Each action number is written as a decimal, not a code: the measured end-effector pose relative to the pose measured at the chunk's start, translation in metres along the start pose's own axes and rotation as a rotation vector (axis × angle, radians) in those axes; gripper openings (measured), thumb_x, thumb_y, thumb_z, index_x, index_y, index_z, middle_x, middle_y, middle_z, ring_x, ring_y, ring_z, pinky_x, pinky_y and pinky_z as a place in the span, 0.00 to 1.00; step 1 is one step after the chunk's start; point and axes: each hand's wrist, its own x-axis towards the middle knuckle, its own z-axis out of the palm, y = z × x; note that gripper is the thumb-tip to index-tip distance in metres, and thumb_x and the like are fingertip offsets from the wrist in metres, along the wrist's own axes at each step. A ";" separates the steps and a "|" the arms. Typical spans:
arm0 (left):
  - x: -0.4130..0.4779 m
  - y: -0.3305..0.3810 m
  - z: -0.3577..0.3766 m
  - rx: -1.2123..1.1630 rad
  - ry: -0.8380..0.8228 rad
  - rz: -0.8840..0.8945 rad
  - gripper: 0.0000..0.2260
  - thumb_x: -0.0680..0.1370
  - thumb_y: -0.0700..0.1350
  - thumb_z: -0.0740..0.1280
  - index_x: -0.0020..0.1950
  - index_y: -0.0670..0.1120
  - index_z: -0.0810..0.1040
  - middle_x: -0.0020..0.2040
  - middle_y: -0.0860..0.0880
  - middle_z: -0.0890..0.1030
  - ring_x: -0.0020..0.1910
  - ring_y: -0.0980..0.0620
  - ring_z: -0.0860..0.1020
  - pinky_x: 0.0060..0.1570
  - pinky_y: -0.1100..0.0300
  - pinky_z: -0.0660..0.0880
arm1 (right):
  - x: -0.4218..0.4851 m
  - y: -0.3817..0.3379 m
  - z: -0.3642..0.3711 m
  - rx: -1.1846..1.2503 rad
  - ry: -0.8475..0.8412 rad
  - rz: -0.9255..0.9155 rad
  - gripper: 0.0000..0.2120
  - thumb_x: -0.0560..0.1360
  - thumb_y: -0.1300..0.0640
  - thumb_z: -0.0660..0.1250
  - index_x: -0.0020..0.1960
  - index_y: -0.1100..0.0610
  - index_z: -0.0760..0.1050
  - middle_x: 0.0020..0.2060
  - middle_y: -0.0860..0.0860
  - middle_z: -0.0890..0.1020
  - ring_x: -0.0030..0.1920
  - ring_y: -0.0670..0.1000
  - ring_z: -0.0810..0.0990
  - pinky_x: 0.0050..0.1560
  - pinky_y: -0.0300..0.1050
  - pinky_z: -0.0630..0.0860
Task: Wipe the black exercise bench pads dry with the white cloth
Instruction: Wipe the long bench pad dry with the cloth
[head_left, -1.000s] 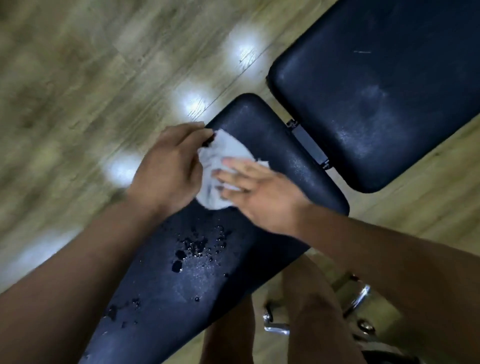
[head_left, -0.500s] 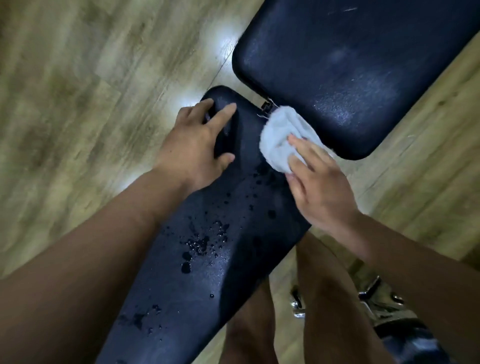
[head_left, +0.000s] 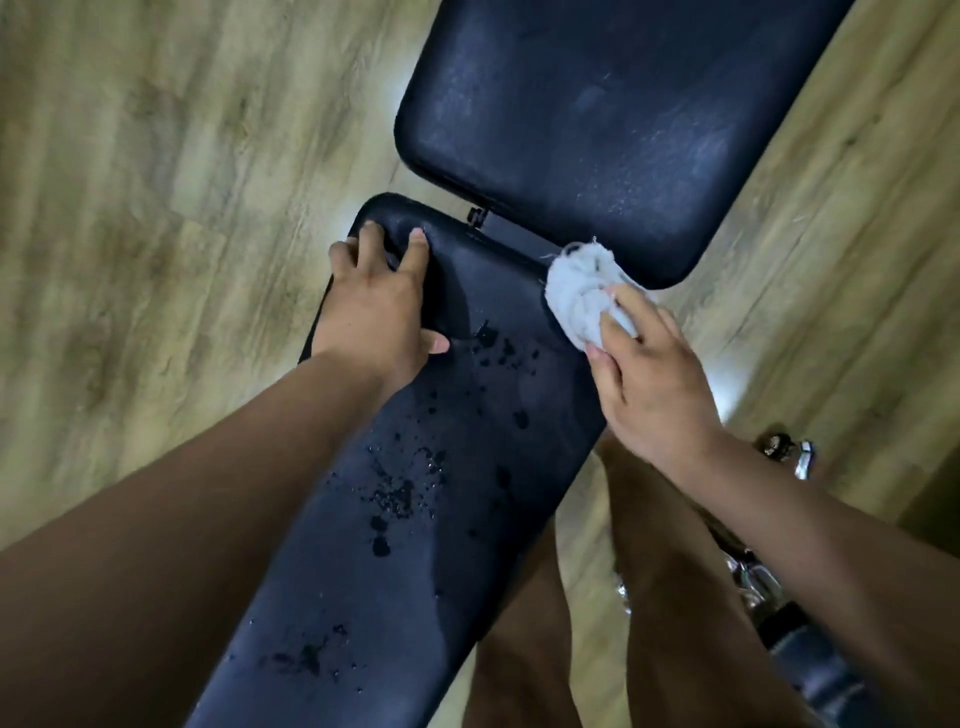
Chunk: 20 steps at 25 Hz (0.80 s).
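L hand: flat on far-left corner of the long pad, fingers spread and pressing, holding nothing.
R hand: fingers curled round the cloth, gripping it in a wad.
Cloth: white, bunched, frayed at top; pressed to the long pad's far-right edge, by the gap between pads.
Long pad: black, runs away from the person; drops scattered mid-pad and nearer.
Wide pad: black, just beyond the gap, faint streaks on top.
Floor: wood-look planks.
Frame: chrome bits, lower right.
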 end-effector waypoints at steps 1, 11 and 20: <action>0.002 0.002 -0.002 0.036 0.007 0.012 0.44 0.70 0.56 0.75 0.76 0.46 0.54 0.70 0.36 0.59 0.64 0.35 0.62 0.64 0.48 0.65 | -0.017 0.003 -0.004 0.032 -0.001 0.051 0.09 0.79 0.59 0.59 0.53 0.63 0.74 0.68 0.59 0.71 0.60 0.61 0.74 0.56 0.51 0.76; 0.010 0.007 0.005 0.097 0.049 0.009 0.42 0.66 0.53 0.79 0.71 0.45 0.58 0.71 0.38 0.58 0.63 0.32 0.63 0.60 0.44 0.69 | 0.034 -0.010 0.018 0.120 0.123 0.101 0.11 0.79 0.57 0.59 0.52 0.63 0.75 0.56 0.58 0.78 0.52 0.61 0.77 0.50 0.53 0.76; 0.024 0.018 -0.014 0.130 -0.074 -0.020 0.42 0.60 0.51 0.83 0.62 0.46 0.58 0.67 0.36 0.58 0.63 0.32 0.63 0.49 0.41 0.76 | -0.052 -0.026 0.015 0.229 -0.023 0.388 0.10 0.80 0.55 0.58 0.57 0.61 0.67 0.71 0.63 0.66 0.55 0.64 0.78 0.46 0.52 0.79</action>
